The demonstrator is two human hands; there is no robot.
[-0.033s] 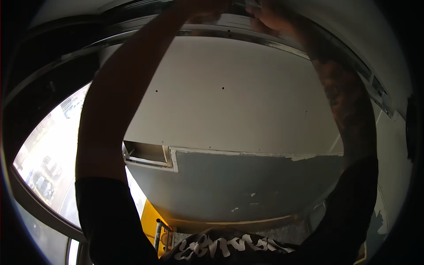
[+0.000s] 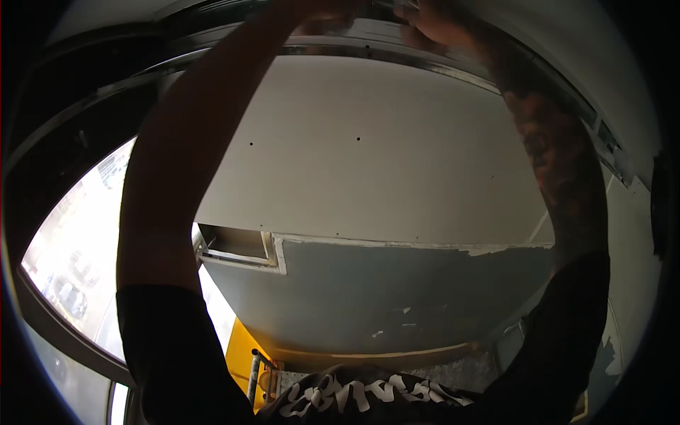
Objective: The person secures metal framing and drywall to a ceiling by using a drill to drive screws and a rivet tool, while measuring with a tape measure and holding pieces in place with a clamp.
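Note:
Both my arms reach up to the top edge of the view, toward a metal ceiling channel (image 2: 386,30). My left hand (image 2: 329,15) is at the channel, dark, smeared and partly cut off, so its fingers cannot be read. Just right of it, my right hand (image 2: 440,25) has its fingers curled closed around something small and pale that I cannot make out. Beneath both hands runs a metal rail (image 2: 322,50) with a dark hole in it. Below the rail, a pale flat panel (image 2: 382,163) with several small dark holes spreads between my forearms.
A grey painted surface (image 2: 397,297) adjoins the panel along a rough white seam. A framed rectangular opening (image 2: 244,241) sits by my left forearm. Bright daylight enters through a window (image 2: 78,248) at left. A metal post (image 2: 254,375) stands beside a yellow surface (image 2: 241,342) below.
The panel and rail sit very slightly higher in the picture, and my left forearm has shifted a little to the left. Both hands stay at the channel.

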